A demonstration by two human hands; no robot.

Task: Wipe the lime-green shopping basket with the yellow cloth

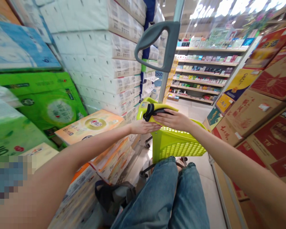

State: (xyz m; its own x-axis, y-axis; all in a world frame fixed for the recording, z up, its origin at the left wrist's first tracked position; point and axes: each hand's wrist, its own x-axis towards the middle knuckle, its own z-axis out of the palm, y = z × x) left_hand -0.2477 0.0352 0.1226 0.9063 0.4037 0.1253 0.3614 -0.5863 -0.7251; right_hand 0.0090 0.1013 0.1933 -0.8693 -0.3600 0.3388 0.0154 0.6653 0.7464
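Note:
Ahead of my knees stands a yellow-green plastic shopping cart basket (pixel 183 148) with perforated sides. A black strap-like item (pixel 149 112) lies across a yellow piece (pixel 168 107) at its near top end; I cannot tell what the black item is. My right hand (pixel 170 119) rests flat on the black and yellow part, its fingers stretched out to the left. My left hand (pixel 145 126) is just below, fingers straight and together, pointing right, with the tips close under my right fingers. Neither hand is wrapped around anything.
A grey loop handle (pixel 168 47) on a metal pole rises above the basket. White tissue packs (pixel 124 46) and an orange carton (pixel 95 122) are stacked at left. Red and brown cartons (pixel 255 108) line the right. Shelves (pixel 202 71) stand behind. A dark bag (pixel 116 194) lies at lower left.

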